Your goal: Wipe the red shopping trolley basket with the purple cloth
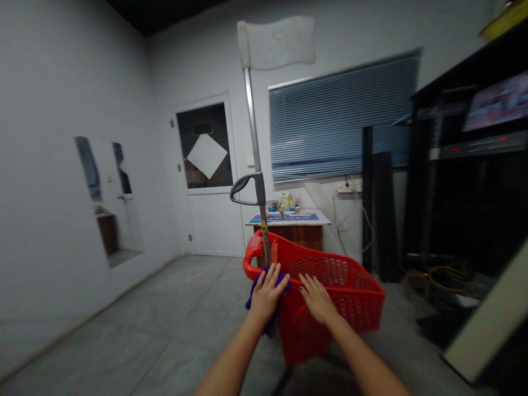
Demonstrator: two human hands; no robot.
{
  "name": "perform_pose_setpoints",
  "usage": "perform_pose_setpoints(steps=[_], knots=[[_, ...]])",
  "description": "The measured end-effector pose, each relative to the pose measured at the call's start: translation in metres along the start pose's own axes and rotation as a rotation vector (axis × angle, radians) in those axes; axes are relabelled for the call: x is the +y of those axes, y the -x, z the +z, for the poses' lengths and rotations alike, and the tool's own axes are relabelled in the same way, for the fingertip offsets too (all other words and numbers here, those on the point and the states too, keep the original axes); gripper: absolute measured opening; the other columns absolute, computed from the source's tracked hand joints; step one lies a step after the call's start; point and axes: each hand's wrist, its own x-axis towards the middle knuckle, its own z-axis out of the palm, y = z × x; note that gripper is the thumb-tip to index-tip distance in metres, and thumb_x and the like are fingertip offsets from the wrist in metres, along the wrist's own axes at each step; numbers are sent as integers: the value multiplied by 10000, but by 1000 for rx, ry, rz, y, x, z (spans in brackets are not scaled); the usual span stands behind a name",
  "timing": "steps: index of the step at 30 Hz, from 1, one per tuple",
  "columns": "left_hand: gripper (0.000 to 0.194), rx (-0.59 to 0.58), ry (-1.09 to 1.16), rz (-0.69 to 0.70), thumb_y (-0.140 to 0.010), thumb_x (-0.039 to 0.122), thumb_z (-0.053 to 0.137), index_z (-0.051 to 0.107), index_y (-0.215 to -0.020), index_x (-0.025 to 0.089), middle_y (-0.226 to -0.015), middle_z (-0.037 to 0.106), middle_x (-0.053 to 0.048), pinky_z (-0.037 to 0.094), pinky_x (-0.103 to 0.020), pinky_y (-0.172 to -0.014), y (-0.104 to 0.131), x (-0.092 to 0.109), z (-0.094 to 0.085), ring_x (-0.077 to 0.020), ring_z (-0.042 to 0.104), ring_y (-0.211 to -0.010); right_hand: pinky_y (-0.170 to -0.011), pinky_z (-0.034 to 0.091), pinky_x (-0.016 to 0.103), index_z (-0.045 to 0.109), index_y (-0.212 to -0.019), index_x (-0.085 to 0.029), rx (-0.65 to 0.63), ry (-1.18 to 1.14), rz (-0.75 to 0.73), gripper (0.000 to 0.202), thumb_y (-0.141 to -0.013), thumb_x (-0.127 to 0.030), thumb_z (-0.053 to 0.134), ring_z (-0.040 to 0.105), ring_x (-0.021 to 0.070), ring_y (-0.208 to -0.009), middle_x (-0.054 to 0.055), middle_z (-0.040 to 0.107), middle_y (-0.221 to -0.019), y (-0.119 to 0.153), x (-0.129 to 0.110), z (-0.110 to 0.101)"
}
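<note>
- In the head view, the left hand (266,294) is spread wide and laid palm down over a purple cloth (252,294), beside the looped handle end of a red basket (350,311); whether the fingers grip the cloth cannot be told.
- The right hand (317,298) is open, fingers nearly straight and slightly parted, over the basket's near rim; it has hold of nothing visible, and whether it touches the rim cannot be told.
- The basket stands ahead of the person, tilted in the view, its walls pierced with rows of holes; its underside is too blurred to make out.
- A metal pole (252,118) rises at the basket's handle end, leaning slightly, its lower part running down behind the left hand and cloth.
- The pole carries a grey handle (247,190) partway up and a pale, wavy-edged panel (281,44) at its top.
- Behind the basket is a desk (303,235) with small items on it, under a window blind (338,121).
- Farther left are a white door (214,225) bearing a tilted sheet of paper (207,156), and a mirror (134,225) on the side wall.
- At the right, a dark rack holds a screen (499,104), with loose cables (447,275) near the grey floor (173,324).
</note>
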Motion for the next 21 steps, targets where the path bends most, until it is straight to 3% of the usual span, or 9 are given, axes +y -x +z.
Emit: perform_pose_setpoints(steps=[3, 9, 14, 19, 21], knots=[[526, -40, -16, -10, -924, 208, 467, 392, -1427, 346, -1538, 313, -36, 285, -405, -1123, -6, 5, 2, -201, 271, -1419, -1152, 168, 394, 268, -1489, -227, -38, -18, 0, 568, -982, -468, 186, 261, 193, -1408, 42, 333, -1521, 4, 5, 0], [426, -76, -27, -104, -954, 276, 415, 477, -1372, 218, -1452, 466, -80, 259, -428, -1147, -14, 23, 10, -213, 319, -1398, -1142, 179, 376, 236, -1498, -209, -51, 3, -7, 560, -978, -413, 204, 295, 181, -1390, 53, 338, -1519, 8, -6, -4], [407, -130, -32, -34, -944, 362, 465, 545, -1292, 167, -1351, 570, -115, 259, -409, -1152, -21, 12, 0, -233, 406, -1348, -1130, 201, 353, 237, -1498, -225, -87, 11, -44, 568, -961, -404, 273, 322, 182, -1374, 45, 349, -1515, 9, -6, -13], [379, -98, -57, -68, -946, 323, 452, 552, -1274, 161, -1460, 445, -131, 236, -425, -1158, -17, -2, -5, -228, 253, -1425, -1147, 146, 434, 199, -1501, -299, -87, 13, -55, 588, -943, -440, 319, 140, 241, -1441, -17, 219, -1566, 11, -7, -8], [376, -77, -54, -103, -958, 332, 429, 559, -1273, 173, -1435, 482, -116, 237, -436, -1156, -13, 1, 1, -227, 268, -1419, -1147, 136, 466, 160, -1505, -315, -64, 19, -35, 604, -942, -466, 316, 69, 265, -1450, -33, 144, -1583, 12, -11, 1]])
